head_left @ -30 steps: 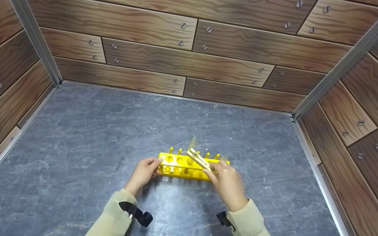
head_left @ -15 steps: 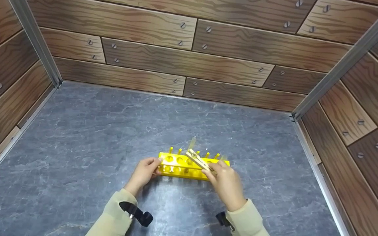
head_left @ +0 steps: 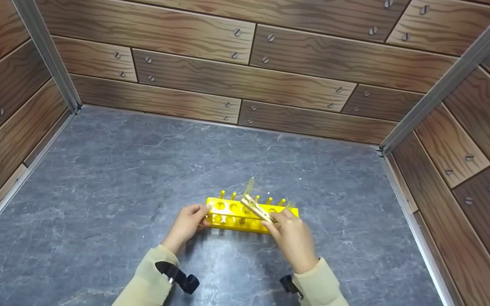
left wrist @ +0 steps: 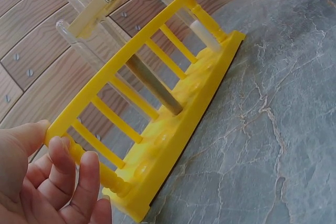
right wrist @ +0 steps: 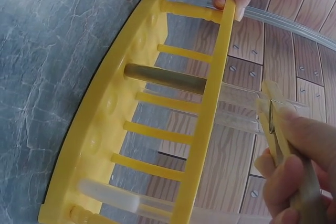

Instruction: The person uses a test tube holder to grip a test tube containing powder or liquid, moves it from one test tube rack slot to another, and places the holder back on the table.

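In the head view, a yellow test tube rack (head_left: 226, 213) stands on the grey surface. My left hand (head_left: 187, 221) holds its left end post between thumb and fingers. My right hand (head_left: 297, 240) grips a wooden test tube clamp (head_left: 257, 208), tilted over the rack with its front end at the tube tops. One tube with grey-brown contents (left wrist: 155, 85) and a clear tube (left wrist: 86, 51) rise close to that end. Which tube sits between the clamp's jaws, I cannot tell. Toward the right end stands a tube with white contents (right wrist: 110, 195).
The grey marbled surface (head_left: 143, 161) spreads around the rack. Walls with a wood-plank print (head_left: 194, 70) enclose the back and both sides, with metal rails (head_left: 53, 63) at the corners. Black wrist mounts (head_left: 177, 278) sit on both sleeves.
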